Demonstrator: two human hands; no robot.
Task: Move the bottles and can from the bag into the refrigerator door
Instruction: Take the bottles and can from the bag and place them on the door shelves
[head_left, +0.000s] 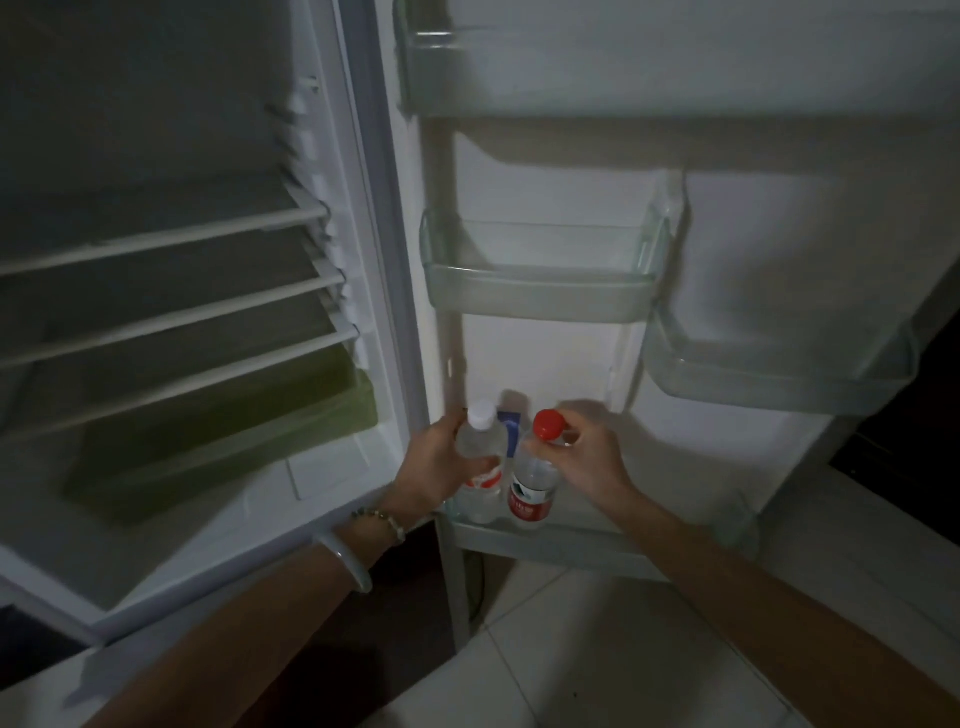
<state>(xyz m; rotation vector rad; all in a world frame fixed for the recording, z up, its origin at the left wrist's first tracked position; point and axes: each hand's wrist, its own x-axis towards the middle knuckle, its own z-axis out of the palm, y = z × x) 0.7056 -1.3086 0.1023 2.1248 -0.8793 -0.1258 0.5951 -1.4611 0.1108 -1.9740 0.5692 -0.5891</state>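
A home kitchen, dimly lit. An open fridge fills the view: wire shelves and a green drawer left of the hands, clear door bins above them. Both hands grip water bottles standing in the lowest door shelf. Pale floor tiles lie below the grip, and a dark counter edge to its right.

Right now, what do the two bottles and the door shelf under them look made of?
Red-capped bottle and white-capped bottle: thin clear plastic, glossy, see-through walls, probably with printed film labels. Bottom door shelf: translucent, faintly greenish rigid plastic, apparently moulded, smooth.
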